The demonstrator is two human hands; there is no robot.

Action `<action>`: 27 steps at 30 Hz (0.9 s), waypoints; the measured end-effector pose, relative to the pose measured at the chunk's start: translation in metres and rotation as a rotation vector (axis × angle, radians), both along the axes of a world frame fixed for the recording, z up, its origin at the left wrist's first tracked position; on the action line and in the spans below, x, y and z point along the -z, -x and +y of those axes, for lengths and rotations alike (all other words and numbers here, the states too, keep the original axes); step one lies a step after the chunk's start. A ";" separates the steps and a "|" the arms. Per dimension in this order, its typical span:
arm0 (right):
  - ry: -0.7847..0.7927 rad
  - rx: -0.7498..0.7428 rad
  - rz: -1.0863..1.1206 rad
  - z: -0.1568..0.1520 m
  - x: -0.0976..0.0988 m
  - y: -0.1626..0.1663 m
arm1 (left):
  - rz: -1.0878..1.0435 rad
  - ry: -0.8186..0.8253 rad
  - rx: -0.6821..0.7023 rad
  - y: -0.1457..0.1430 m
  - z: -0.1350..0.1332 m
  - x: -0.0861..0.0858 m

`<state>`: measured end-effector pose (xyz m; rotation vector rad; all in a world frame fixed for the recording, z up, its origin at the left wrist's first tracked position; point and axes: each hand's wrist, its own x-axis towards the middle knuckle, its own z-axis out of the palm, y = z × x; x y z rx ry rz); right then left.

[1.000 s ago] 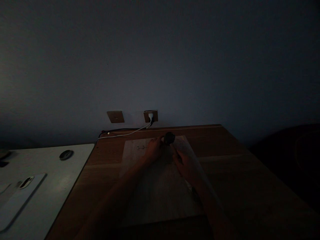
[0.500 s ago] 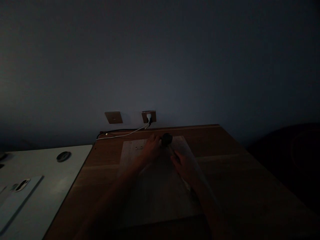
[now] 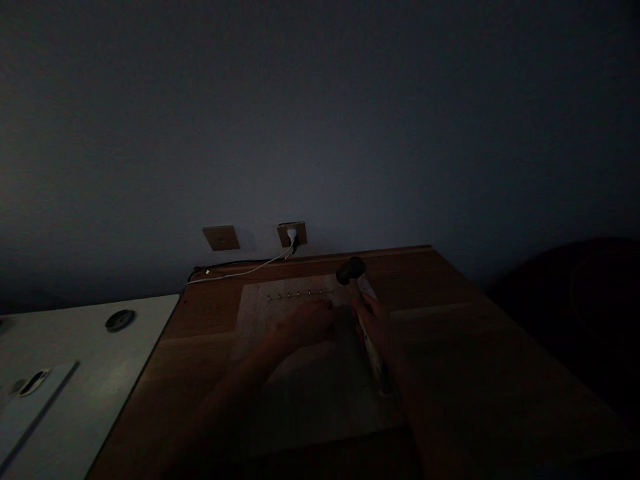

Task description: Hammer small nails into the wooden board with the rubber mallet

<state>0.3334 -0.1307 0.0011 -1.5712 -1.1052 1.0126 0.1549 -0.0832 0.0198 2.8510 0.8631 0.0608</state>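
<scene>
My right hand [image 3: 374, 321] is wrapped around the handle of a mallet [image 3: 352, 269], whose dark head points up and to the left above the far part of a pale board [image 3: 300, 407]. The handle runs back under my wrist. On the board lies my left hand [image 3: 311, 320], its fingers curled in; the dim light hides whether anything is in them. Just beyond it, several small shiny nails [image 3: 298, 294] stand in a row across the board's far part. The mallet's head is apart from my left hand, to its upper right.
The board rests on a brown wooden table [image 3: 480, 347]. A white table [image 3: 135, 347] adjoins it on the left, with a round dark grommet [image 3: 120, 321]. Behind are a wall socket [image 3: 292, 235] with a plug, a second wall plate [image 3: 221, 238] and a white cable [image 3: 240, 272].
My left hand has drawn back toward me, uncovering more of the row of nails. The mallet's head has moved up and right, away from my left hand. The view has shifted slightly.
</scene>
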 end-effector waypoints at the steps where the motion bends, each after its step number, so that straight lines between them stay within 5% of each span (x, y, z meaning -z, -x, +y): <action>1: 0.000 -0.003 -0.007 0.000 0.000 0.001 | 0.009 -0.010 0.002 -0.002 0.000 0.001; 7: -0.030 -0.011 -0.054 0.001 0.006 0.000 | -0.160 0.029 -0.008 0.000 0.013 -0.006; 14: -0.061 0.011 0.025 0.003 0.005 -0.001 | -0.514 0.231 -0.230 -0.003 0.051 0.002; 23: -0.055 0.019 0.007 0.004 0.005 -0.008 | -0.506 0.067 -0.387 -0.018 0.063 0.028; 27: -0.044 0.008 0.003 0.003 0.005 -0.006 | -0.495 0.037 -0.343 -0.016 0.060 0.031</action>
